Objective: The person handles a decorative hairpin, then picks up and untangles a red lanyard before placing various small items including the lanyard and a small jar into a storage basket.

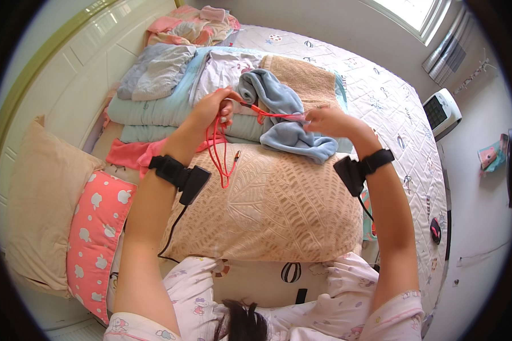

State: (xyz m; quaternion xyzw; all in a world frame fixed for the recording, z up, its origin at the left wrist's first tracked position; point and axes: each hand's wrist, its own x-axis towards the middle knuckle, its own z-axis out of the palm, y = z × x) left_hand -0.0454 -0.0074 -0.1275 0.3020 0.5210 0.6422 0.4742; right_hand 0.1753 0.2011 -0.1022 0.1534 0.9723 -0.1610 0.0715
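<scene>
A red cable (pixel 216 160) runs between my two hands above the bed. My left hand (pixel 221 107) is closed around part of it, and a loop hangs below that hand. One cable end, a small dark connector (pixel 237 155), hangs over the beige patterned cushion (pixel 273 204). A black-and-red section of the cable (pixel 251 106) shows just right of my left fingers. My right hand (pixel 327 121), slightly blurred, pinches the cable strands stretched to the right. Behind the strands lies a crumpled blue-grey fleece cloth (pixel 277 96).
A folded light-green quilt (pixel 149 111) bears folded clothes (pixel 160 72) and a tan towel (pixel 303 81). A beige pillow (pixel 47 200) and a red pillow with white apple shapes (pixel 98 238) stand left. A black-and-pink object (pixel 435 230) lies on the mattress (pixel 388 123) at right.
</scene>
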